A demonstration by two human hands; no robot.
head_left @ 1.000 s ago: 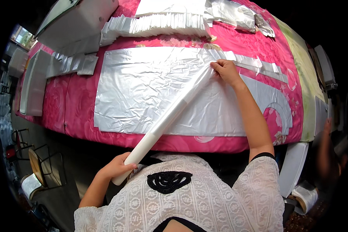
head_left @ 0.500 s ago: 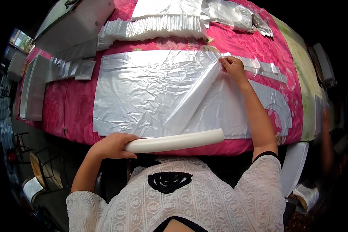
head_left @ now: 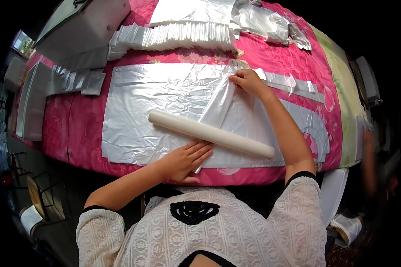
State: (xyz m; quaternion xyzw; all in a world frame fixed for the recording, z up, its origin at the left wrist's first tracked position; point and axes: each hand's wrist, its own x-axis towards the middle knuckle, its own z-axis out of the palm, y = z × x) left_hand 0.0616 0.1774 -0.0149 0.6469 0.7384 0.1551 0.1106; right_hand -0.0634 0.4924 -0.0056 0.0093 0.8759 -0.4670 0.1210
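A stack of silvery-white plastic bags (head_left: pixel 142 111) lies flat along the front of the table, with curved cut-outs at its right end. My right hand (head_left: pixel 249 82) pinches the far edge of the top bag, pulling up a slanting fold (head_left: pixel 218 104). My left hand (head_left: pixel 187 161) lies flat on the plastic near the front edge, fingers stretched out. Just beyond its fingertips a smooth white tube (head_left: pixel 211 134) rests slantwise on the bags, its left end farther from me; whether the fingertips touch it, I cannot tell.
A pink flowered cloth (head_left: pixel 87 124) covers the table. Behind stand a long row of folded white bags (head_left: pixel 173 38) and more loose plastic (head_left: pixel 265 22). White bins (head_left: pixel 33 104) stand at the left. Narrow plastic strips (head_left: pixel 294 84) lie beyond my right forearm. Stools (head_left: pixel 35 200) stand on the floor.
My left hand has let go of the white tube and moved right onto the plastic. The tube now lies farther in, slanted. My right hand has drawn the fold leftward.
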